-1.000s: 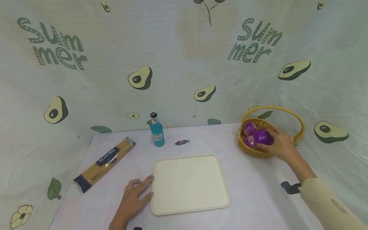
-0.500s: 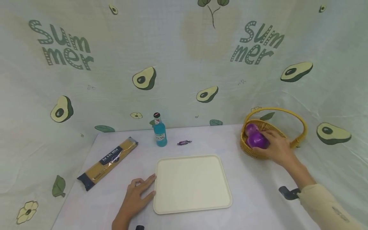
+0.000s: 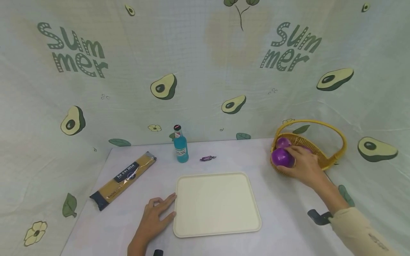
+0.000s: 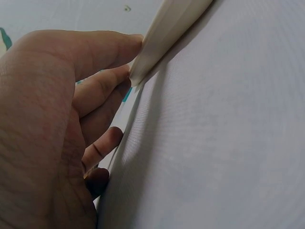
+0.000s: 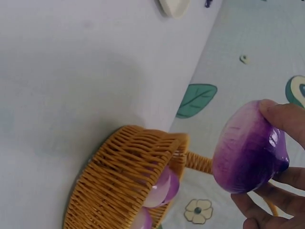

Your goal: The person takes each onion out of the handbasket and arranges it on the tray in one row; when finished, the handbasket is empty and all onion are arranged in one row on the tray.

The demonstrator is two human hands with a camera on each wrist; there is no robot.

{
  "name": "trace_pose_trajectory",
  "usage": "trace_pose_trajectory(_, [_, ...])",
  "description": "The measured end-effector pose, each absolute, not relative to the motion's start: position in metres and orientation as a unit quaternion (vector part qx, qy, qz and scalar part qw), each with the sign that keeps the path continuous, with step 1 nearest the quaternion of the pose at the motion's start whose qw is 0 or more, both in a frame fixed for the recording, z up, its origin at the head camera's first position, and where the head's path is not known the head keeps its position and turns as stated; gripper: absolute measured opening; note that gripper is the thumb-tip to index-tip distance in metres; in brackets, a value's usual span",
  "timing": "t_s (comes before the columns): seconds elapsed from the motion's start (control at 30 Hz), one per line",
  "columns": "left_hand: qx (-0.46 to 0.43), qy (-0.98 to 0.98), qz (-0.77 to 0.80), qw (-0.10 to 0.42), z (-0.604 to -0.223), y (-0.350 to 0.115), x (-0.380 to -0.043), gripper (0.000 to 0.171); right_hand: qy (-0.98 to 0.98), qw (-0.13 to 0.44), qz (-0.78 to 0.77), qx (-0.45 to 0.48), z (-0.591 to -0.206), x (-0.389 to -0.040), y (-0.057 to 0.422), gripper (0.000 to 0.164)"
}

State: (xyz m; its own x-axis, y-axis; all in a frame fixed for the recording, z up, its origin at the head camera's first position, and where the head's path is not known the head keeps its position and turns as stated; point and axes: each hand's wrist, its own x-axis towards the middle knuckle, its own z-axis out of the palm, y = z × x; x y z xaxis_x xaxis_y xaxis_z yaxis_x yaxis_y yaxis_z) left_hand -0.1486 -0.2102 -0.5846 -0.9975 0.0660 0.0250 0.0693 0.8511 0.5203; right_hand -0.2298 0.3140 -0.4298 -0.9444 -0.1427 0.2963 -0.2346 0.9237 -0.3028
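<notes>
My right hand grips a glossy purple-and-white onion between thumb and fingers, above the near left rim of a yellow wicker basket. Inside the basket lie other purple onions, partly hidden by the wicker wall and, from the head, by my hand. Along the left edge of a cream rectangular tray, my left hand rests on the table, its thumb and extended fingertips touching the rim. In the left wrist view the thumb tip meets the tray's side wall.
A blue bottle stands near the back edge, with a small purple wrapped candy to its right. At the left lies a long packet of pasta. A printed cloth hangs behind the table, and the basket's arched handle rises at the right.
My right hand has shifted the onion left and slightly down, from over the basket's middle to its left rim. The left hand stays at the tray; the head view has shifted slightly.
</notes>
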Motion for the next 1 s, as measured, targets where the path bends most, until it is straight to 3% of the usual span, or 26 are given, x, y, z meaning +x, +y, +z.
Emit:
trace_pose_trajectory(0.2, [-0.039, -0.962, -0.269, 0.010, -0.585, -0.211, -0.148, 0.059, -0.975, 0.111, 0.175, 0.082, -0.429, -0.227, 0.306, 0.082])
trace_pose_trajectory(1.0, [-0.049, -0.961, -0.273, 0.015, -0.587, -0.213, -0.148, 0.058, -0.963, 0.127, 0.201, 0.130, -0.439, -0.219, 0.279, 0.077])
